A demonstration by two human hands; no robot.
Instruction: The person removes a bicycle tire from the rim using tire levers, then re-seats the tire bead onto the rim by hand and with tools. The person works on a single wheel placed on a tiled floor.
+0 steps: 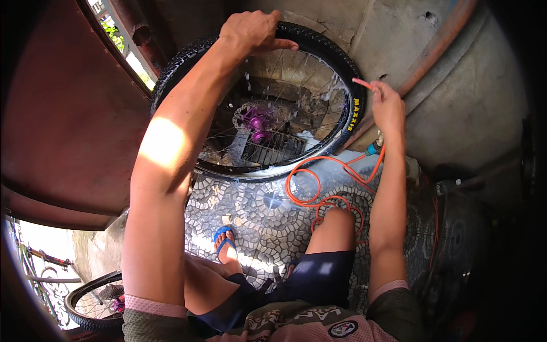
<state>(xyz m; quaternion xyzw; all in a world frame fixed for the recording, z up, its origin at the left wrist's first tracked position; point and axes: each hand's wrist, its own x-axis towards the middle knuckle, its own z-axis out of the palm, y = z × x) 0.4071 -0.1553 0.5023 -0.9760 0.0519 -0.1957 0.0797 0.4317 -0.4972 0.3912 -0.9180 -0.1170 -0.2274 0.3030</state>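
A bicycle wheel (pixel 351 117) with a black knobby tyre and a purple hub stands upright before me, wet, with white suds on its spokes and rim. My left hand (pixel 250 32) grips the tyre at the top, thumb toward the spokes. Right of the wheel, my right hand (pixel 388 105) is closed round the end of a thin orange hose (pixel 363 84), which points at the tyre's upper right side. Water drops show among the spokes. Below that hand the hose runs from a blue connector (pixel 373 149) and loops beside my knee.
A drain grate (pixel 276 149) shows behind the spokes. The floor (pixel 268 199) is patterned stone, wet and soapy. A concrete wall (pixel 456 102) with a rusty pipe rises at right, and a dark red metal panel (pixel 62 114) at left. Another bicycle wheel (pixel 94 305) lies at lower left.
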